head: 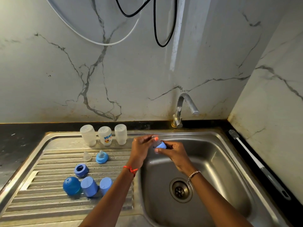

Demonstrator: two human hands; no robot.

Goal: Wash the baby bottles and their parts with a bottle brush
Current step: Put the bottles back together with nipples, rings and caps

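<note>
Three clear bottles [105,135] stand mouth-down in a row at the back of the drainboard [49,202], about 10 o'clock from the hands. At 8 o'clock from the hands lie the washed-looking parts: a loose clear teat [86,156], a collar with teat fitted [102,157], a loose ring [81,169] and three blue caps [89,186].

Piece in hand is a blue collar [161,145], held over the basin's [213,161] 11 o'clock corner, below and left of the tap [185,108]. No water seen running. Right hand [173,151] has its fingers curled round the collar. Left hand [141,147] pinches the clear seated teat [155,140] rising from it, fingertips closed on it. Whether it is being pulled out or pushed in, cannot tell.

Bottle brush [260,166] lies untouched on the counter at 3 o'clock, well apart from both hands.

Handling, as judged:
- The collar is light, stiff plastic, probably slick when wet. Best held round the outer rim, as it is now.
- The teat is soft and springy and will fold under a pinch. Take it near the base flange, not the thin tip, which may tear or slip.
</note>
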